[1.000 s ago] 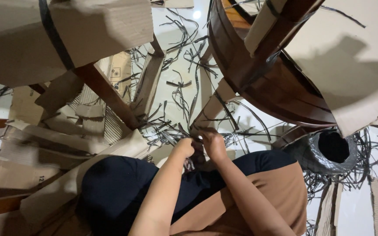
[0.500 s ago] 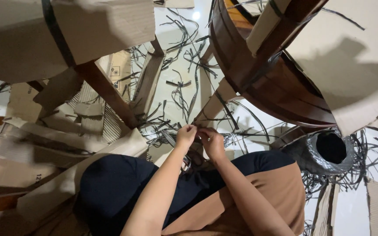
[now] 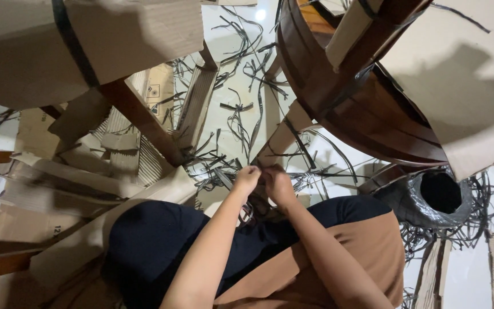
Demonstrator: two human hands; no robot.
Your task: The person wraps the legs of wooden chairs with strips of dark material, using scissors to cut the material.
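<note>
My left hand (image 3: 247, 178) and my right hand (image 3: 279, 184) meet knuckle to knuckle above my lap, both with fingers curled tight. They pinch a thin black strap (image 3: 263, 171) at the lower end of a cardboard-wrapped wooden leg (image 3: 284, 134). The fingers hide the pinched part. That leg belongs to a dark brown round wooden furniture piece (image 3: 344, 109), which is partly covered in cardboard (image 3: 464, 74). My dark trouser leg (image 3: 161, 240) and brown garment (image 3: 361, 252) fill the bottom of the view.
Cut black straps (image 3: 241, 114) litter the white floor. Another cardboard-wrapped piece with a black band (image 3: 75, 46) and wooden legs (image 3: 144, 123) stands at the left, over flattened cardboard sheets (image 3: 47, 189). A roll of black wrap (image 3: 430, 194) lies at the right.
Both hands have shifted slightly up toward the wrapped leg and stayed pressed together, still closed on the strap. Nothing else has moved.
</note>
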